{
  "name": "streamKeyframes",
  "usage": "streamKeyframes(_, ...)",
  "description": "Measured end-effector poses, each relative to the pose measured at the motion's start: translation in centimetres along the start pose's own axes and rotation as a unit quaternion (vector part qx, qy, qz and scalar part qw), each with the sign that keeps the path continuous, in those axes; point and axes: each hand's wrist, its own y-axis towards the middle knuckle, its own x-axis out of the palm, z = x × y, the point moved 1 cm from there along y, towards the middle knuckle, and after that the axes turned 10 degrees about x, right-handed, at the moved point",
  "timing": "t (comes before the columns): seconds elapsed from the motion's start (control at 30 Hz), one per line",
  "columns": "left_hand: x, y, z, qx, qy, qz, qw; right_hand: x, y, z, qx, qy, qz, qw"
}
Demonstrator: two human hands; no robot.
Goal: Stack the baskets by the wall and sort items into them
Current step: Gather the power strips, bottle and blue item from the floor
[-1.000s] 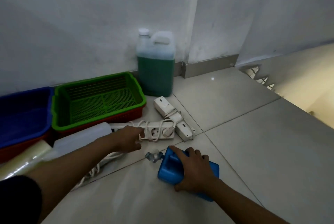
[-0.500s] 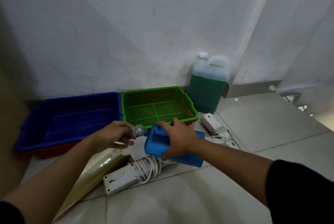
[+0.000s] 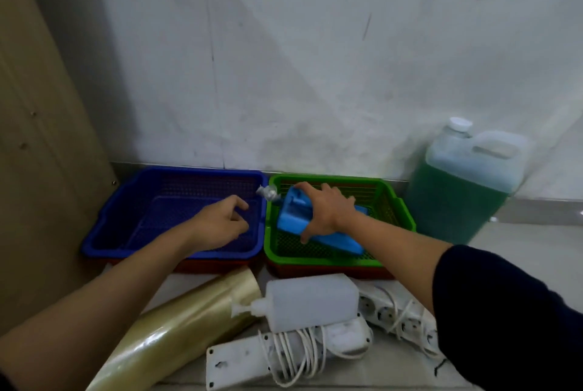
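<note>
A blue basket (image 3: 176, 176) and a green basket (image 3: 400, 214) stand side by side against the wall, each nested on a red basket. My right hand (image 3: 328, 210) grips a blue plastic container (image 3: 293, 217) that lies tilted inside the green basket. The container's silvery spout (image 3: 268, 193) points at the rim between the two baskets. My left hand (image 3: 220, 223) hovers over the blue basket with fingers loosely curled and nothing in them.
On the floor in front lie a white bottle (image 3: 312, 300), two white power strips with coiled cords (image 3: 284, 352) (image 3: 400, 315) and a roll of yellowish film (image 3: 176, 334). A jug of green liquid (image 3: 467, 188) stands right of the green basket. A beige panel (image 3: 38, 138) closes the left side.
My right hand carried the blue container from above the floor into the green basket. My left hand let go of the spout and moved over the blue basket. The view swung left.
</note>
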Motion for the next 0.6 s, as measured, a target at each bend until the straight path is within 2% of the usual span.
streamKeyframes(0.17, 1.8, 2.5, 0.5, 0.013, 0.124, -0.018, 0.992, 4.5, 5.2, 2.3, -0.011, -0.002, -0.098, 0.995)
streamKeyframes(0.3, 4.0, 3.2, -0.1, 0.035, 0.135, -0.031, 0.99, 8.9, 7.1, 3.6, -0.044, 0.005, -0.138, 0.989)
streamKeyframes(0.37, 5.6, 3.1, -0.3, 0.049, 0.157, -0.072, 0.984, 9.8, 7.3, 4.2, -0.049, 0.033, -0.127, 0.99)
streamKeyframes(0.47, 7.8, 3.0, -0.1, 0.066, 0.175, -0.125, 0.974, 8.9, 6.8, 4.6, -0.047, 0.159, -0.119, 0.979)
streamKeyframes(0.53, 9.0, 2.5, -0.1, 0.076, 0.199, -0.148, 0.966, 8.0, 5.2, 4.8, -0.071, 0.193, -0.052, 0.977)
streamKeyframes(0.6, 9.8, 1.8, -0.4, 0.106, 0.311, -0.172, 0.929, 7.5, 2.3, 4.8, -0.116, 0.195, 0.019, 0.974)
